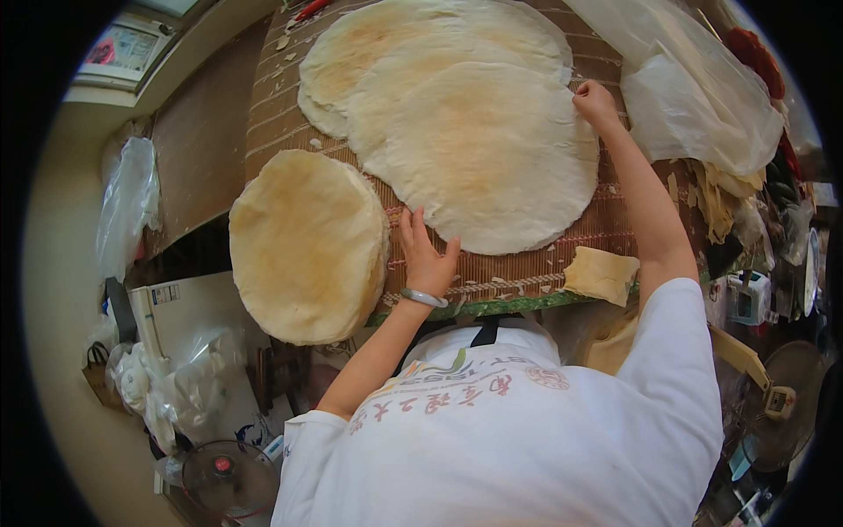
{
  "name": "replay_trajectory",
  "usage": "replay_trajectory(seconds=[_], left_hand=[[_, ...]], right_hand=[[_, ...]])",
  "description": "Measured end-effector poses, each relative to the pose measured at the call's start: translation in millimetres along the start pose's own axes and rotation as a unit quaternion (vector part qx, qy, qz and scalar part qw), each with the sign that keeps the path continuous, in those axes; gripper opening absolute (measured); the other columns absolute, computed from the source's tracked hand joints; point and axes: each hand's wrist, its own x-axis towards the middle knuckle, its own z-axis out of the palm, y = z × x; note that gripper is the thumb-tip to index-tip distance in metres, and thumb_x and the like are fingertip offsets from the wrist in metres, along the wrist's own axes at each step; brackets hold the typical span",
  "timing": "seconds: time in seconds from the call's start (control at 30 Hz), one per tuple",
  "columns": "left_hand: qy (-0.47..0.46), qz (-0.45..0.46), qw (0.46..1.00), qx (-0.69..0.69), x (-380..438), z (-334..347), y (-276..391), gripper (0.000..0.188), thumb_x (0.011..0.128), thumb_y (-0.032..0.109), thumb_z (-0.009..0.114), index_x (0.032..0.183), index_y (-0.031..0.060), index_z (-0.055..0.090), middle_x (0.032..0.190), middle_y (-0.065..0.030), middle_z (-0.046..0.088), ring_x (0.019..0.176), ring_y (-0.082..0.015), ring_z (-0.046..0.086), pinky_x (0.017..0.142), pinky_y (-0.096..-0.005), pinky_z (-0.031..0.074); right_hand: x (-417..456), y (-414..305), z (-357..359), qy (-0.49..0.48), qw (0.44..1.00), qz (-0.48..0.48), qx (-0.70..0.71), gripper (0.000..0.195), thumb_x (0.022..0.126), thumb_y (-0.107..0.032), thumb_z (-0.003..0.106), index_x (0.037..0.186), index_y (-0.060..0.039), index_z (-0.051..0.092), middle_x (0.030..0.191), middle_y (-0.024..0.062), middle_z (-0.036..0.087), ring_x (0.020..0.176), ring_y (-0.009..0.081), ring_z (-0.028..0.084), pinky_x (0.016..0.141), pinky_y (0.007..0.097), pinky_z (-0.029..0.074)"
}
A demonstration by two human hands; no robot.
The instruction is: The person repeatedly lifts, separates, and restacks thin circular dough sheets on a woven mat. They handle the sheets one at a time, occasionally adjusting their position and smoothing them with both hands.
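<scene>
Overlapping large, thin, round flatbreads [487,151], pale with light brown patches, lie on a slatted bamboo mat [276,118]. At the upper right edge of the front one, my right hand [596,105] has its fingers closed on the rim. My left hand [428,260], with a pale bangle [425,298] on the wrist, rests at the near left edge of the same flatbread, thumb and fingers apart. Left of that hand stands a thick stack of smaller round flatbreads [306,244], which reaches past the mat's front edge.
A folded piece of flatbread [600,273] sits by the green table edge [520,304]. Crumbs dot the mat. Clear plastic sheeting [698,99] covers the right side, above broken flatbread pieces [718,197]. An electric fan [230,477] stands at lower left, near plastic bags [197,375].
</scene>
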Motion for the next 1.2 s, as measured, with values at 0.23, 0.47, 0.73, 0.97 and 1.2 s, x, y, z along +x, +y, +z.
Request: replay_trajectory(seconds=[0.23, 0.47, 0.73, 0.97, 1.2], left_hand=[[-0.028, -0.117, 0.978, -0.168, 15.3, 11.8, -2.3, 0.072, 0.080, 0.019, 0.062, 0.137, -0.0015, 0.023, 0.140, -0.0268, 0.024, 0.131, -0.0408, 0.023, 0.107, -0.0443, 0.024], [-0.007, -0.284, 0.777, -0.561, 13.9, 4.4, -1.4, 0.067, 0.086, 0.016, 0.060, 0.140, 0.0050, 0.021, 0.135, -0.0138, 0.037, 0.109, -0.0204, 0.047, 0.084, -0.0354, 0.046], [-0.208, -0.205, 0.681, -0.672, 7.8, -51.0, -7.1, 0.045, 0.091, 0.030, 0.051, 0.130, 0.0097, 0.041, 0.124, -0.0099, 0.051, 0.112, -0.0235, 0.049, 0.091, -0.0406, 0.044], [-0.114, -0.117, 0.334, -0.928, -17.2, -166.1, -63.1, 0.038, 0.092, 0.029, 0.048, 0.123, 0.0070, 0.049, 0.115, -0.0081, 0.059, 0.102, -0.0225, 0.058, 0.089, -0.0378, 0.048], [0.215, -0.108, 0.763, -0.599, -85.8, -296.0, -172.6, 0.034, 0.086, 0.011, 0.059, 0.117, 0.0012, 0.050, 0.110, -0.0078, 0.059, 0.099, -0.0168, 0.058, 0.084, -0.0331, 0.049]], right_hand=[[11.5, 8.4, -0.8, -0.245, 0.951, 0.004, 0.187, 0.033, 0.070, -0.027, 0.069, 0.085, 0.0017, 0.064, 0.074, 0.0072, 0.063, 0.064, 0.0152, 0.058, 0.060, 0.0307, 0.046], [-43.9, -189.9, -104.5, -0.342, 0.881, -0.108, 0.309, 0.031, 0.078, -0.016, 0.065, 0.105, -0.0015, 0.060, 0.089, 0.0007, 0.064, 0.073, 0.0074, 0.059, 0.068, 0.0232, 0.049], [-154.1, -438.1, -127.3, -0.411, 0.801, -0.216, 0.377, 0.025, 0.082, -0.013, 0.061, 0.103, -0.0004, 0.061, 0.091, 0.0084, 0.066, 0.076, 0.0148, 0.064, 0.068, 0.0279, 0.052], [-217.5, -516.3, -137.9, -0.441, 0.651, -0.269, 0.556, 0.026, 0.081, -0.011, 0.062, 0.102, 0.0024, 0.058, 0.089, 0.0096, 0.064, 0.076, 0.0186, 0.064, 0.071, 0.0317, 0.054], [-218.9, -414.5, -14.0, -0.288, 0.843, -0.215, 0.400, 0.031, 0.076, -0.028, 0.072, 0.094, -0.0037, 0.063, 0.080, 0.0005, 0.062, 0.065, 0.0082, 0.056, 0.060, 0.0240, 0.046]])
